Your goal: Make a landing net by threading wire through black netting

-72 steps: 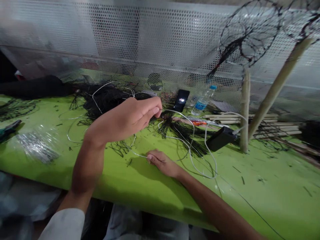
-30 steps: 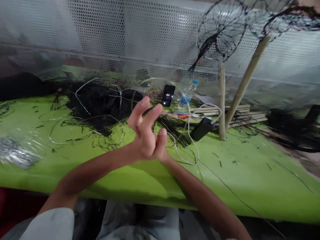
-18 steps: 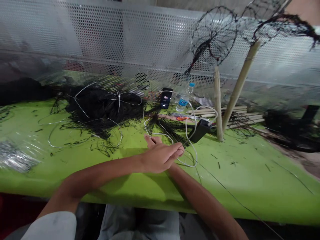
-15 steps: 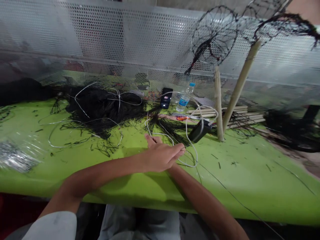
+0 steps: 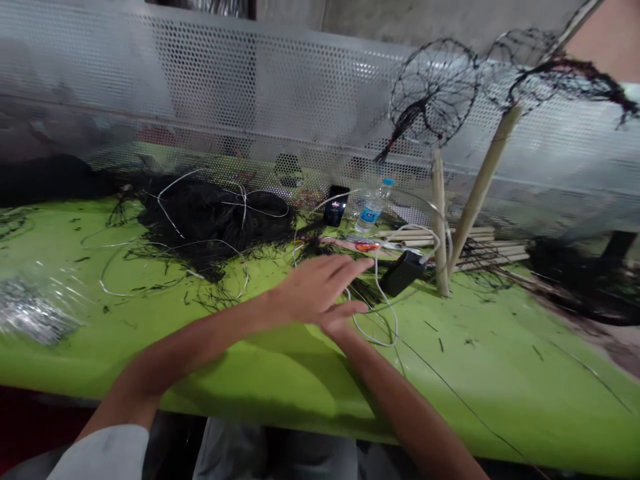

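Observation:
My left hand (image 5: 317, 287) reaches across the front with its fingers stretched out and nothing seen in it. It lies over my right hand (image 5: 334, 323), whose fingers are hidden beneath it. A loop of white cable (image 5: 387, 341) and a dark box (image 5: 404, 273) are just to the right of the hands. Behind them, a bundle of black strands (image 5: 367, 292) spreads on the green surface (image 5: 280, 373). A thin dark wire (image 5: 440, 365) runs from near the hands toward the lower right.
A black fibre heap (image 5: 215, 213) with thin wires lies at the left. A phone (image 5: 336, 205) and a water bottle (image 5: 373, 208) stand by the perforated metal panel (image 5: 300, 87). Upright wooden sticks (image 5: 483, 187) and a round black net (image 5: 434, 93) are at the right.
My left hand's fingers have gone from pressed together to stretched out, and it now covers more of my right hand. The view has tilted slightly, so the background sits lower.

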